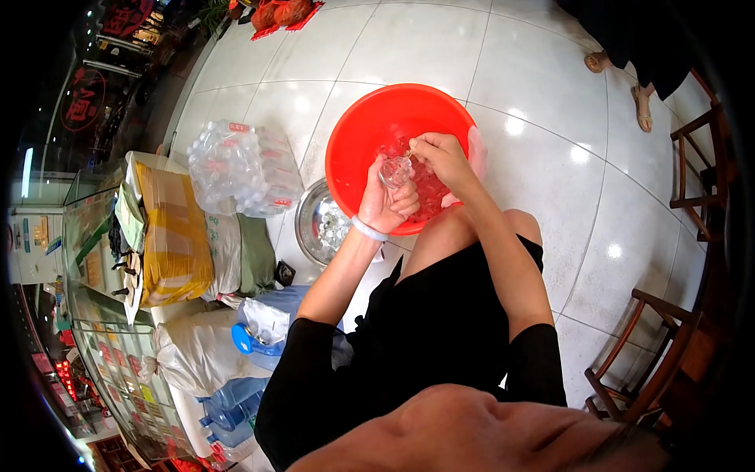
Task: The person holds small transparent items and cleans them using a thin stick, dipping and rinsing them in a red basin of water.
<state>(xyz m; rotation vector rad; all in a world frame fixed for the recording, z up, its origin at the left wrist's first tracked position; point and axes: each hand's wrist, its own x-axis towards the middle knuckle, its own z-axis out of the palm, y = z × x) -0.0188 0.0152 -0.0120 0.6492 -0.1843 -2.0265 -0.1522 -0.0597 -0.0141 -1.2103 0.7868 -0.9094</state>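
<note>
My left hand (381, 203) is closed around a small clear cup (395, 171), its round mouth turned up toward me. My right hand (444, 160) is beside the cup, thumb and fingers pinched together; whatever they grip is too small to make out. Both hands are over a large red plastic basin (366, 118) on the floor between my knees. Clear, shiny pieces (429, 200) lie in its bottom, partly hidden by my hands. To the left of the basin, a round metal bowl (305, 236) holds several clear, glassy items.
Shrink-wrapped plastic bottles (244, 169) stand left of the bowl. Nearer are a taped yellow-brown box (177, 236), white sacks (197, 350) and a blue-capped water jug (275, 318). Wooden chairs (645, 346) stand at right. Another person's sandalled feet (643, 110) are at upper right.
</note>
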